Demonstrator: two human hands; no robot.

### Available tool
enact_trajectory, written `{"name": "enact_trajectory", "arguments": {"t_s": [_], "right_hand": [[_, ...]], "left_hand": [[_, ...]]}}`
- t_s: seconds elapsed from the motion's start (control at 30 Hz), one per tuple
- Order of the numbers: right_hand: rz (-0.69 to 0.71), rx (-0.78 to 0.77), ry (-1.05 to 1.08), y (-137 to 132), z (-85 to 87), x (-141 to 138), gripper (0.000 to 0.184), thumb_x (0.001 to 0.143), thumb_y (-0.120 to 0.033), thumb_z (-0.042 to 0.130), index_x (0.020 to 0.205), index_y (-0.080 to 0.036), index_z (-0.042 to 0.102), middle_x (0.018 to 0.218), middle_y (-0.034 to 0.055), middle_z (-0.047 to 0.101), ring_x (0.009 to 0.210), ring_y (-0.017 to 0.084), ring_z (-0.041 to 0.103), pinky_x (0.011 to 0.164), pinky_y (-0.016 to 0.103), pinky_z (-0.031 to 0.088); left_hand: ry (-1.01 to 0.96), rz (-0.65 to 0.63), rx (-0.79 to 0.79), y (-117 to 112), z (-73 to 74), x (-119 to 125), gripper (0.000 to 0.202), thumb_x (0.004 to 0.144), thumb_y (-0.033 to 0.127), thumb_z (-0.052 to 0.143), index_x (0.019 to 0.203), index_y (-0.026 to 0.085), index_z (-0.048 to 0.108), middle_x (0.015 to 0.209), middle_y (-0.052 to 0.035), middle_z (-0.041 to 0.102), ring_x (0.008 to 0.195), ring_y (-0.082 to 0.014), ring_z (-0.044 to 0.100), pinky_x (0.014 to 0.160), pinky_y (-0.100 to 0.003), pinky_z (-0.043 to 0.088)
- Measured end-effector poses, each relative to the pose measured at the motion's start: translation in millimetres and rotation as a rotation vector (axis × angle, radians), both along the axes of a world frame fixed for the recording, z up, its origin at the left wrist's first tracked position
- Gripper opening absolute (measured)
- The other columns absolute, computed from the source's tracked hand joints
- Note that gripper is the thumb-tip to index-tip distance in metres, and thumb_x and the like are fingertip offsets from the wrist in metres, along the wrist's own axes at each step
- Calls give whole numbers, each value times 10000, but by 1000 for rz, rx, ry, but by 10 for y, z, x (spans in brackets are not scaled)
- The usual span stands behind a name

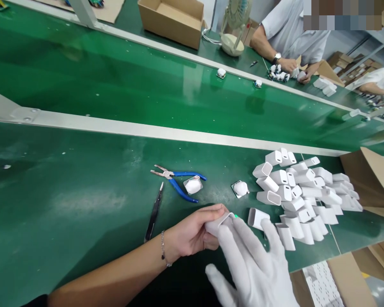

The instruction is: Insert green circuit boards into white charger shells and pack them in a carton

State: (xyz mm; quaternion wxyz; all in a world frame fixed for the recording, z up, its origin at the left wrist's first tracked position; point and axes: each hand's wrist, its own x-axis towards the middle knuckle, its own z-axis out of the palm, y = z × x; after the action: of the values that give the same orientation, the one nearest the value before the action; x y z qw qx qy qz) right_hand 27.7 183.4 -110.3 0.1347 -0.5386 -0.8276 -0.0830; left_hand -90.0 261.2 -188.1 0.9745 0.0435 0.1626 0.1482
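My bare left hand (pixel 198 230), with a bracelet at its wrist, is closed around a white plastic housing (pixel 215 226) whose open end faces right. Over that end reaches my right hand (pixel 254 264) in a white glove, its fingers stretched and spread, index and middle fingertips against the rim. A small green bit (pixel 236 216) shows by these fingertips; what it belongs to is hidden. Another white housing (pixel 256 217) lies just beyond the gloved fingers. Two small boards with white tops, one nearer (pixel 241 188) and one beside the pliers (pixel 192 184), rest on the green table.
Blue-handled pliers (pixel 176 181) and black tweezers (pixel 154 213) lie left of my hands. Many white housings (pixel 304 192) are heaped at right, before a cardboard box (pixel 371 183). Beyond a white rail (pixel 147 132) runs a green belt (pixel 179 94); a co-worker (pixel 291 38) sits across it.
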Motion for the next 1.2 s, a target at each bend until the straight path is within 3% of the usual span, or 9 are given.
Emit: {"name": "enact_trajectory", "arguments": {"t_s": [0.2,0.33,0.43,0.53,0.67,0.77,0.9,1.03,1.2], "right_hand": [[8,-41,-2,62,-3,12,449,850,-274,499,1225,-27,522,1114,168,677,1104,288,577,1108,481,233],[-160,-167,443,35,15,127,376,903,-310,462,1264,-209,498,1190,98,637,1096,256,604,904,426,500],[-379,-126,694,56,-4,157,438,921,-408,452,1316,-220,426,1215,127,599,1090,266,606,804,403,560],[-366,-183,453,117,-61,73,569,843,-467,578,1310,-182,422,1114,134,629,964,277,636,742,417,571],[-188,-124,209,259,-78,-17,393,885,-324,536,1228,-150,458,1050,124,641,934,258,628,741,403,557],[-172,-142,248,617,36,115,305,884,-186,499,1187,-171,472,1036,91,631,936,207,617,806,362,529],[-284,-116,232,1556,167,550,324,849,-184,528,1169,-137,508,1049,99,601,950,196,597,857,333,483],[-402,-217,37,2436,54,939,386,862,-202,475,1231,-92,505,1282,179,494,1041,223,581,887,319,455],[-344,-302,-68,2574,-84,1188,432,847,-196,468,1265,-110,534,1324,162,523,1156,284,526,942,380,435]], "left_hand": [[-91,-53,-218,-11,-70,27,298,728,258,739,698,149,463,528,66,422,367,-4,276,373,-117,112],[-176,-37,-199,4,-35,-9,295,728,291,745,709,143,491,586,33,499,370,-12,313,357,-127,143],[-192,-31,-120,-4,-2,-28,277,743,310,733,716,133,522,708,-14,571,400,-12,363,363,-126,171],[-83,43,-85,-29,4,-11,277,710,323,771,788,125,592,731,-17,585,480,-45,466,414,-145,295],[23,128,-91,-27,11,12,283,704,344,785,808,145,613,701,8,584,569,-77,522,533,-182,397],[-55,90,-100,15,28,-11,261,779,385,711,845,159,599,725,10,590,499,-49,454,490,-173,324],[-149,19,-59,53,32,-46,240,829,351,648,989,186,577,909,-37,616,521,-52,467,480,-173,261],[-162,21,-3,75,26,-60,233,830,345,641,972,172,579,875,-33,591,518,-48,454,477,-172,234],[-125,68,22,133,31,-85,239,813,349,660,950,170,583,858,-28,581,520,-42,439,475,-167,225]]}}
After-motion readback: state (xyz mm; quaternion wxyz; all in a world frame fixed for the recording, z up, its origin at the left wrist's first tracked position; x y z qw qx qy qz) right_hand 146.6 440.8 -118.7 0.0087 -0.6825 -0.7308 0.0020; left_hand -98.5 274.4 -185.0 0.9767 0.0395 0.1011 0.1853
